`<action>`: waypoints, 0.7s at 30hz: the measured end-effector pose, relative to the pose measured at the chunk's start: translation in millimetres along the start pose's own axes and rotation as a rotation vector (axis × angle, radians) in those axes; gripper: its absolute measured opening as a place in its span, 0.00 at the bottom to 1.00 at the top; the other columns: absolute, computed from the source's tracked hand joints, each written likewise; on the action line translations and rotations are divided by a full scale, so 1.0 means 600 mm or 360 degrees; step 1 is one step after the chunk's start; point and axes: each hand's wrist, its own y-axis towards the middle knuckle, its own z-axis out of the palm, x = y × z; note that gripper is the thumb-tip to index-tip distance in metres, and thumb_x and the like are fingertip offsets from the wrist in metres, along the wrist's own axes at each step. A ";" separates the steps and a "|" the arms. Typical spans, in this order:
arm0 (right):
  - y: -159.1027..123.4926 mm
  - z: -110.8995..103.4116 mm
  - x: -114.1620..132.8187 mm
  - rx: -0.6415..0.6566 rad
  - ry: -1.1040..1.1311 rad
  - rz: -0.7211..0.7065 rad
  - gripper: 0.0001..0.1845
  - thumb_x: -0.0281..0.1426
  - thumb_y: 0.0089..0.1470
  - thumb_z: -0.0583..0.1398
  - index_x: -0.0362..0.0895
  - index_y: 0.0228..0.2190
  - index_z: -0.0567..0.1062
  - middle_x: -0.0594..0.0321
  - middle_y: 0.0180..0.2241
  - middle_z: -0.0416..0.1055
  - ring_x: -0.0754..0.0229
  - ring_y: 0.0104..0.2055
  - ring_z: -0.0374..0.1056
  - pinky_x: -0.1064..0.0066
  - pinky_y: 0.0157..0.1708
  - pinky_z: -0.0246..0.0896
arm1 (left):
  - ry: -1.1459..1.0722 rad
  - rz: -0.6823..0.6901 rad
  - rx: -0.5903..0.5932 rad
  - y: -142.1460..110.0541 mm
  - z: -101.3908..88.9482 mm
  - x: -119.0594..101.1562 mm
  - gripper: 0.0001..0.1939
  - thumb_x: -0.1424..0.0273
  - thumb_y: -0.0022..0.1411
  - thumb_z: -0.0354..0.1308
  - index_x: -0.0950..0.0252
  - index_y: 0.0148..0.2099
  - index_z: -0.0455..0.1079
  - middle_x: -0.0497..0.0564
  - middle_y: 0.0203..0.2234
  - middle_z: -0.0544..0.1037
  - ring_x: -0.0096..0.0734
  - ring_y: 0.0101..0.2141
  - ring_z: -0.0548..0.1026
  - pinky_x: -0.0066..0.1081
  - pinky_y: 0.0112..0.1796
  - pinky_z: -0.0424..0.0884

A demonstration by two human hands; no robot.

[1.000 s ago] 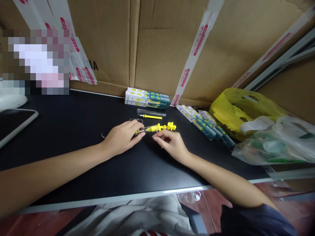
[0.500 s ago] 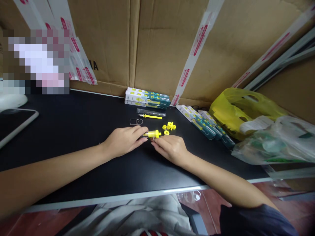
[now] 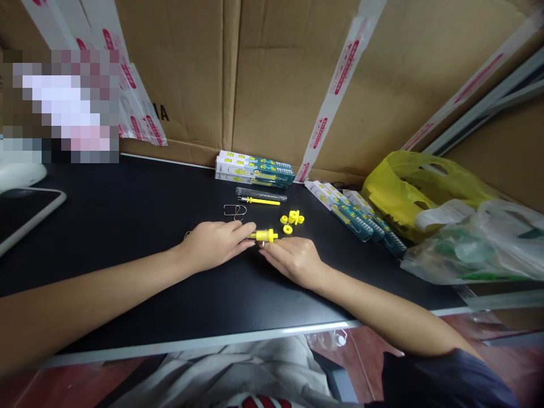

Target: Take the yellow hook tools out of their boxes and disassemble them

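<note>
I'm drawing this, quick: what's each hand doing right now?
Left hand: closed, holding the yellow-ended tube.
Right hand: closed, seemingly pinching a small shiny piece, too tiny to name.

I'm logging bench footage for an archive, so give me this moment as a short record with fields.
Left hand: holds a yellow-ended tube, partly hiding it
Right hand: at the tube's yellow end, apparently pinching a small metal part
Just beyond: bent wire, yellow rod, small yellow pieces
Farther back: stacked printed boxes
Right side: more printed boxes, yellow bag, clear bag
Surface: black table
</note>
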 end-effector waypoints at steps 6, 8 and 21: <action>0.003 -0.003 -0.001 -0.0104 -0.0106 -0.0050 0.12 0.33 0.62 0.53 0.43 0.32 0.75 0.64 0.21 0.69 0.65 0.23 0.63 0.70 0.24 0.49 | -0.0100 -0.0031 0.0003 0.000 0.000 0.002 0.14 0.60 0.69 0.44 0.61 0.47 0.65 0.49 0.33 0.79 0.29 0.30 0.77 0.24 0.25 0.65; 0.003 -0.008 -0.001 -0.0135 -0.0091 -0.0034 0.11 0.35 0.60 0.54 0.43 0.33 0.75 0.64 0.20 0.68 0.65 0.22 0.62 0.69 0.23 0.49 | -0.0171 -0.0047 -0.0035 -0.001 -0.001 0.003 0.15 0.60 0.69 0.43 0.61 0.48 0.65 0.49 0.35 0.79 0.30 0.32 0.78 0.24 0.28 0.67; 0.008 0.004 -0.025 -0.0173 0.0774 0.0130 0.15 0.27 0.54 0.55 0.44 0.46 0.65 0.56 0.40 0.73 0.63 0.33 0.69 0.71 0.34 0.66 | -0.0286 0.0155 -0.0167 0.001 -0.011 0.000 0.15 0.61 0.69 0.41 0.62 0.44 0.65 0.47 0.31 0.78 0.28 0.29 0.78 0.25 0.26 0.66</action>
